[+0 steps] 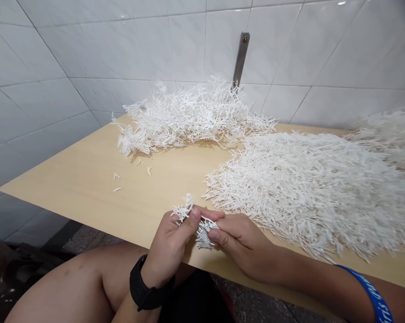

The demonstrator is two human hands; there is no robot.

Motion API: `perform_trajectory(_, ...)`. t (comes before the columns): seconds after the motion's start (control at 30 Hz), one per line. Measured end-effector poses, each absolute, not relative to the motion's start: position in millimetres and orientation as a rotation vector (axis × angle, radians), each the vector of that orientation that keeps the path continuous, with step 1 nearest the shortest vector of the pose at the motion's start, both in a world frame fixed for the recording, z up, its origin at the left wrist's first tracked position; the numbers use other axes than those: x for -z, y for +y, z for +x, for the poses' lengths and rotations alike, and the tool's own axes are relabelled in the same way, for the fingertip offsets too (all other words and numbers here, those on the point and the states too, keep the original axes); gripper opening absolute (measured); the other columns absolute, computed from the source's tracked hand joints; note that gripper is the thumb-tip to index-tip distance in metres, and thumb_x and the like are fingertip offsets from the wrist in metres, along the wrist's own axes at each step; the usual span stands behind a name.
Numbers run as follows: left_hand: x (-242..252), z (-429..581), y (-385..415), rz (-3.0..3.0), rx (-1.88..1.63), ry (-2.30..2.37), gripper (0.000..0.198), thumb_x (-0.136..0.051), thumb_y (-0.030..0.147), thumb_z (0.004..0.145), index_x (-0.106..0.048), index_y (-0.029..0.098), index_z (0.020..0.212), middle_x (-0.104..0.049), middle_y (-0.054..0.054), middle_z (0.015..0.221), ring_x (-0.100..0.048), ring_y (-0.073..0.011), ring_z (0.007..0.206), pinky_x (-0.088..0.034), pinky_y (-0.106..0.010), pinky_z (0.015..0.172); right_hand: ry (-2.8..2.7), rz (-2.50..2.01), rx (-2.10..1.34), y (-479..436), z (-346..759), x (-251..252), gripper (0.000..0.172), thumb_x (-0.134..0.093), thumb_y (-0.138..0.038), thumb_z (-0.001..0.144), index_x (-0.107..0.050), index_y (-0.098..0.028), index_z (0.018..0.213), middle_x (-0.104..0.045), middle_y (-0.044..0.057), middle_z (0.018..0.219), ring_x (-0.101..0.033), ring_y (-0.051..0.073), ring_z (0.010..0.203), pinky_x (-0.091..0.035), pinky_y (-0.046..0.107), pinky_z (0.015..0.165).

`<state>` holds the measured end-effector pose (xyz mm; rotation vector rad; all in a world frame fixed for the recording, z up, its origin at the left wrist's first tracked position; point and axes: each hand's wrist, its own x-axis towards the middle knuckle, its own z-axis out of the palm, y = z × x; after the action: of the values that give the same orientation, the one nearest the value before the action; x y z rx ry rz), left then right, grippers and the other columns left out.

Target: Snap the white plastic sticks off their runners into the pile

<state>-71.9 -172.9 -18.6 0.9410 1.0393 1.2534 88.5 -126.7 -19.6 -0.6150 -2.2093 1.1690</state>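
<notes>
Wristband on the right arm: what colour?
The wristband is blue with white lettering; it shows best in the head view.

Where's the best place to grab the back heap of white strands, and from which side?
Best take the heap by its near edge, coming from your side across the bare table. Loose strands jut out there over the wood, so they can be pinched from beneath, while the tiled wall sits close behind the far side.

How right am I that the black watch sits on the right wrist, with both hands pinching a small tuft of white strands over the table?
The head view shows the black watch on the left wrist, not the right. The rest holds: the left hand and right hand pinch a small tuft of white strands over the table.
</notes>
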Motion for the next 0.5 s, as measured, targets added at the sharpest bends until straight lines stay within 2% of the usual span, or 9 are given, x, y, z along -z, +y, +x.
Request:
perform_trajectory(0.1,17.1,-71.5,-169.1,0.716,-1.370,1.044,0.025,-0.066,0.039,0.080,-0.068,0.015,0.075,-0.068,-0.004,0.063,-0.068,-0.0204,0.071,-0.052,-0.036,0.083,-2.268,-0.564,-1.208,-130.7,87.5,16.1,0.041,-0.034,-0.032,0.098,-0.040,-0.018,0.060,-0.042,-0.004,0.058,-0.042,0.009,0.055,-0.036,0.023,0.059)
perform_trajectory(0.17,15.3,-71.8,-165.7,0.564,-1.511,1.032,0.026,-0.068,0.038,0.078,-0.060,0.017,0.066,-0.049,0.007,0.039,-0.058,-0.0115,0.046,-0.052,-0.036,0.084,-2.312,-0.497,-1.180,-132.2,88.1,14.0,0.039,-0.035,-0.032,0.097,-0.038,-0.019,0.060,-0.040,-0.004,0.058,-0.040,0.009,0.055,-0.035,0.023,0.057)
perform_trajectory(0.2,15.0,-71.8,-164.2,0.528,-1.567,1.032,0.028,-0.067,0.038,0.079,-0.056,0.017,0.064,-0.042,0.010,0.035,-0.053,-0.0086,0.040,-0.052,-0.035,0.086,-2.316,-0.491,-1.162,-132.0,88.7,13.1,0.038,-0.035,-0.032,0.097,-0.038,-0.019,0.061,-0.041,-0.004,0.058,-0.040,0.009,0.054,-0.034,0.023,0.056)
perform_trajectory(0.23,15.3,-71.5,-163.1,0.537,-1.596,1.045,0.029,-0.066,0.039,0.081,-0.056,0.017,0.064,-0.042,0.010,0.035,-0.051,-0.0076,0.038,-0.051,-0.034,0.086,-2.307,-0.514,-1.146,-130.9,89.5,12.3,0.037,-0.035,-0.030,0.097,-0.039,-0.019,0.062,-0.042,-0.004,0.059,-0.041,0.009,0.055,-0.035,0.022,0.056)
perform_trajectory(0.27,16.1,-70.9,-162.4,0.584,-1.590,1.068,0.028,-0.064,0.040,0.082,-0.058,0.016,0.068,-0.049,0.008,0.039,-0.054,-0.0084,0.042,-0.051,-0.033,0.086,-2.288,-0.557,-1.126,-129.0,90.4,11.5,0.036,-0.035,-0.028,0.097,-0.042,-0.019,0.063,-0.045,-0.003,0.059,-0.044,0.009,0.055,-0.036,0.022,0.056)
perform_trajectory(0.33,18.9,-69.2,-162.1,0.701,-1.537,1.133,0.030,-0.061,0.043,0.084,-0.065,0.014,0.083,-0.069,-0.002,0.063,-0.065,-0.0143,0.061,-0.051,-0.031,0.081,-2.278,-0.637,-1.041,-122.8,92.8,10.8,0.031,-0.036,-0.023,0.096,-0.050,-0.018,0.069,-0.053,-0.001,0.064,-0.051,0.010,0.061,-0.039,0.022,0.060)
perform_trajectory(0.37,20.3,-68.4,-162.2,0.731,-1.516,1.148,0.033,-0.060,0.045,0.084,-0.067,0.013,0.091,-0.073,-0.007,0.076,-0.068,-0.0180,0.072,-0.051,-0.031,0.079,-2.302,-0.656,-0.968,-119.1,94.3,10.9,0.027,-0.038,-0.020,0.095,-0.054,-0.018,0.074,-0.057,0.000,0.069,-0.054,0.012,0.065,-0.041,0.023,0.063)
perform_trajectory(0.43,22.2,-67.4,-162.7,0.719,-1.516,1.132,0.037,-0.060,0.045,0.084,-0.067,0.013,0.099,-0.074,-0.011,0.092,-0.069,-0.0224,0.085,-0.051,-0.033,0.081,-2.379,-0.661,-0.751,-111.1,98.1,12.5,0.021,-0.040,-0.012,0.090,-0.059,-0.017,0.085,-0.064,0.004,0.080,-0.057,0.015,0.074,-0.044,0.026,0.068)
perform_trajectory(0.5,22.5,-67.1,-162.8,0.689,-1.537,1.111,0.036,-0.061,0.044,0.083,-0.068,0.013,0.099,-0.074,-0.012,0.097,-0.068,-0.0241,0.092,-0.049,-0.035,0.087,-2.441,-0.680,-0.473,-103.5,102.8,15.1,0.029,-0.040,-0.003,0.083,-0.062,-0.016,0.097,-0.067,0.007,0.091,-0.059,0.019,0.084,-0.046,0.031,0.074)
